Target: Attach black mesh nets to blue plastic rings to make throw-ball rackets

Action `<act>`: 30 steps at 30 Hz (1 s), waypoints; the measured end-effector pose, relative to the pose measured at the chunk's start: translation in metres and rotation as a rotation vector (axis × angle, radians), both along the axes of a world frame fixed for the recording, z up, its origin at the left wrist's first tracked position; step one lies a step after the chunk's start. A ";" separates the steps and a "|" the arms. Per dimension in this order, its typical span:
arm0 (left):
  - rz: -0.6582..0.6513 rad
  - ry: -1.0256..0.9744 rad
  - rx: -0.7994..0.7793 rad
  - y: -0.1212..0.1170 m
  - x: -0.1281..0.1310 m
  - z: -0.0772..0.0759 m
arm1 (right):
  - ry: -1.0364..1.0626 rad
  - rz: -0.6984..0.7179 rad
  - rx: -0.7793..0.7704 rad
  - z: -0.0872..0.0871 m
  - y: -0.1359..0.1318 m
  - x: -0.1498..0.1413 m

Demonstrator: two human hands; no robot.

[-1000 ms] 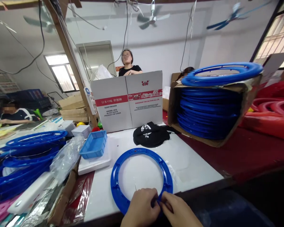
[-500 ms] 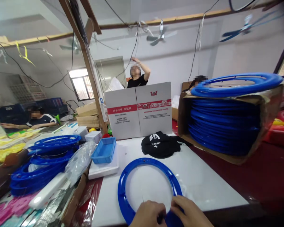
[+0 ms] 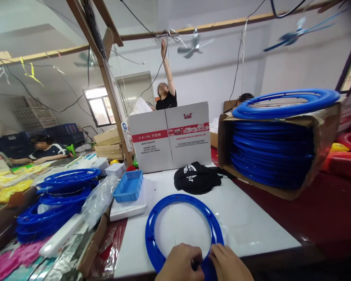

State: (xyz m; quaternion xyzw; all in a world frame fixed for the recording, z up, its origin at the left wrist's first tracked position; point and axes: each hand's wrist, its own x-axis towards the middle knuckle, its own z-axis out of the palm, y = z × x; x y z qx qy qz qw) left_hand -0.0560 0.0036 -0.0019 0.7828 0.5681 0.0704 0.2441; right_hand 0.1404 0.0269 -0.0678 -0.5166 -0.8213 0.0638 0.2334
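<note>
A glossy blue plastic ring (image 3: pixel 152 239) lies flat on the white tabletop (image 3: pixel 245 230) right in front of me. My left hand (image 3: pixel 181 262) is closed at its near edge, the fingers curled over the rim. Just right of it, my right hand (image 3: pixel 228 264) pinches the same rim, its fingertips bent down on the blue plastic. A thin wire-like strand (image 3: pixel 175 242) sticks up beside my left knuckles. Whatever is between the fingertips of both hands is hidden. Beyond the ring lies a folded black cloth (image 3: pixel 199 179) with white print.
A shallow blue tray (image 3: pixel 128 187) sits on a white slab at left. Stacked blue rings (image 3: pixel 58 203) and clear plastic bags (image 3: pixel 98 205) lie farther left. A printed carton (image 3: pixel 152 152) stands behind. On the right, a cardboard box (image 3: pixel 318 156) holds many blue rings. Several people are nearby.
My view has tilted up and turned left. The person behind the carton has raised an arm to the overhead beam. My hands stay at the ring's near edge, with small finger shifts.
</note>
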 end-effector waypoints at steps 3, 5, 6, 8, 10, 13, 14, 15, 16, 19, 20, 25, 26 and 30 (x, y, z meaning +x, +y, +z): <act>-0.018 -0.001 0.029 -0.003 -0.001 0.008 | -0.065 -0.050 -0.002 0.003 -0.006 -0.005; -0.048 -0.003 0.037 -0.004 -0.004 0.015 | -0.093 -0.091 -0.008 0.008 -0.013 -0.009; -0.074 -0.004 0.038 -0.005 -0.006 0.019 | -0.102 -0.100 -0.014 0.012 -0.017 -0.010; -0.125 0.005 0.046 -0.007 -0.011 0.027 | -0.108 -0.095 -0.037 0.018 -0.024 -0.013; -0.161 0.044 0.052 -0.010 -0.015 0.033 | -0.110 -0.074 -0.082 0.024 -0.031 -0.015; -0.160 0.146 0.046 -0.016 -0.014 0.038 | -0.108 -0.065 -0.162 0.029 -0.038 -0.016; -0.154 0.177 0.044 -0.017 -0.012 0.038 | -0.110 -0.063 -0.191 0.030 -0.038 -0.016; -0.150 0.200 0.045 -0.017 -0.009 0.037 | -0.113 -0.061 -0.217 0.031 -0.039 -0.016; -0.149 0.215 0.049 -0.018 -0.007 0.035 | -0.117 -0.058 -0.241 0.033 -0.039 -0.015; -0.155 0.227 0.072 -0.017 -0.003 0.029 | -0.126 -0.056 -0.310 0.039 -0.038 -0.016; -0.158 0.229 0.078 -0.016 -0.002 0.027 | -0.125 -0.058 -0.335 0.042 -0.038 -0.017; -0.169 0.234 0.096 -0.012 -0.004 0.023 | -0.071 -0.026 -0.384 0.040 -0.036 -0.016; -0.172 0.230 0.096 -0.011 -0.005 0.023 | -0.032 -0.003 -0.378 0.037 -0.034 -0.013; -0.176 0.192 0.068 -0.010 -0.008 0.026 | 0.228 0.079 -0.342 0.036 -0.023 0.003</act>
